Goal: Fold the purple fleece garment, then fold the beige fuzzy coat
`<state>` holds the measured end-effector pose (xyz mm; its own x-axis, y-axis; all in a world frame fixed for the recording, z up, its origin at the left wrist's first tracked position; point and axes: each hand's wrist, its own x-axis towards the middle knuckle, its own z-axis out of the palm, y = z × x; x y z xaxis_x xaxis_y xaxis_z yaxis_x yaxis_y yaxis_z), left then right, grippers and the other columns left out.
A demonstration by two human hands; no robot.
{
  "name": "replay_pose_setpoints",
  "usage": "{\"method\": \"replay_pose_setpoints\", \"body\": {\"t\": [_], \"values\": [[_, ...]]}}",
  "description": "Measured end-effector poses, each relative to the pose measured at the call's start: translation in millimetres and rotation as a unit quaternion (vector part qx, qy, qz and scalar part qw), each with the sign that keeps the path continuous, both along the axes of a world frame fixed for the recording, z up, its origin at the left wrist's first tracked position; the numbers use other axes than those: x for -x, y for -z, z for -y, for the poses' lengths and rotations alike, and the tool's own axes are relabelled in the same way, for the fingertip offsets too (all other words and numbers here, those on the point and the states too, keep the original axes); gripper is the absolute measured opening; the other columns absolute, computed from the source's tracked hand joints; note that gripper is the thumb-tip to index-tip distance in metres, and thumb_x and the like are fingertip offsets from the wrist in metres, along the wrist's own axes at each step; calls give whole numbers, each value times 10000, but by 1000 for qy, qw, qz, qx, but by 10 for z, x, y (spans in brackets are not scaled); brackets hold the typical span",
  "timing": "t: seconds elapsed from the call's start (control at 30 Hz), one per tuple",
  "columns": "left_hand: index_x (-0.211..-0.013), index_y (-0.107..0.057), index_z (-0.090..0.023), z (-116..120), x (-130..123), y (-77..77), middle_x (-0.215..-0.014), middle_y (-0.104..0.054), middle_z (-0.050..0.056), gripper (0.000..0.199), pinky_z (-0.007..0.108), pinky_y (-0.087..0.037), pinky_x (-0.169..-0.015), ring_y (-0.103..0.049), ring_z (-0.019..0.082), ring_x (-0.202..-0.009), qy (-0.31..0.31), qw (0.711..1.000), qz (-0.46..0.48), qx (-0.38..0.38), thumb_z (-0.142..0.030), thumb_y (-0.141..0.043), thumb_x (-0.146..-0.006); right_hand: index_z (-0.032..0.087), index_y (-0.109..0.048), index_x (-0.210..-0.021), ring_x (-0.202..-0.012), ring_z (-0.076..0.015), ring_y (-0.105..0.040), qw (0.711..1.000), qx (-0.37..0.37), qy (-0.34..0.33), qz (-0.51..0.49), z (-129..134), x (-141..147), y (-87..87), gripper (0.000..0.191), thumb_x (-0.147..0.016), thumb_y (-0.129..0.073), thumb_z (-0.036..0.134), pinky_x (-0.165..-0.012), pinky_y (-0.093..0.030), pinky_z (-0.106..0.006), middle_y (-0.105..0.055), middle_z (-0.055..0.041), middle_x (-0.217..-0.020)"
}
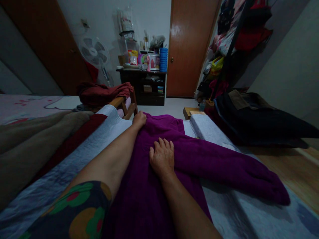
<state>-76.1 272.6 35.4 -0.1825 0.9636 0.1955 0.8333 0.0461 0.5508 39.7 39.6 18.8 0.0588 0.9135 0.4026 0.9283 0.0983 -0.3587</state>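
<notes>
A purple long-sleeved top is spread over a light blue-white cover, one sleeve stretched out to the right. At the top's far left edge, my left hand is closed with its fingers curled round the fabric. My right hand lies flat on the middle of the garment, fingers stretched and slightly apart, palm down. The garment's near end runs out of view between my forearms.
Folded dark clothes are stacked on the right. To the left lie a brown blanket and a reddish cloth over a wooden frame. Beyond stand a fan, a dark cabinet and a wooden door.
</notes>
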Motion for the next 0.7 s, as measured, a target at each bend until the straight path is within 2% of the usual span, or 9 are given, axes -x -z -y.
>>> {"method": "replay_pose_setpoints", "body": {"t": [0.2,0.33,0.4,0.47,0.57,0.63,0.7], "values": [[-1200,-517,-126,203,6,176,-1228,-578,232,345,434,-443,-909,-579,353,-1124,3,998,-70,-3,-295,-443,-908,209,-644,-1144,-1276,-273,-435,1000,7,1,11,12,-2,-3,341,-936,-444,390,-1119,-187,-482,-578,-95,-1330],[-1231,-469,-99,302,119,157,-1287,-506,249,428,490,-374,-992,-446,390,-1248,-15,993,-113,-31,-339,-496,-879,212,-643,-1148,-1278,-273,-430,1000,14,1,17,8,1,-15,347,-939,-432,392,-1117,-184,-485,-573,-98,-1336],[-1218,-480,-97,363,144,127,-1283,-507,238,377,471,-336,-1034,-425,360,-1268,31,988,-144,-49,-289,-447,-895,208,-649,-1137,-1272,-277,-435,1000,13,2,13,5,4,-19,339,-934,-444,385,-1115,-187,-485,-575,-102,-1331],[-1179,-526,-124,444,128,129,-1260,-545,195,320,401,-330,-1052,-469,293,-1240,116,978,-165,-45,-232,-383,-913,205,-654,-1132,-1265,-282,-440,1000,13,2,8,2,8,-22,332,-927,-458,379,-1111,-192,-486,-580,-106,-1324],[-1215,-543,-159,579,45,225,-1315,-558,128,347,289,-321,-1064,-483,213,-1254,211,962,-172,-17,-279,-385,-930,204,-650,-1144,-1270,-281,-434,1000,17,3,6,1,14,-28,334,-926,-461,373,-1109,-189,-487,-581,-108,-1321],[-1308,-491,-128,648,-20,318,-1420,-481,151,468,303,-283,-1099,-402,236,-1343,234,956,-176,0,-372,-450,-910,205,-648,-1147,-1273,-276,-430,1000,21,5,6,1,15,-33,334,-926,-462,372,-1111,-183,-487,-580,-105,-1323],[-1381,-421,-79,682,-72,391,-1504,-357,203,634,383,-234,-1132,-280,305,-1416,233,956,-180,25,-454,-500,-876,206,-647,-1147,-1273,-272,-429,1000,20,6,6,2,15,-35,333,-925,-465,373,-1114,-178,-485,-579,-101,-1324]]}}
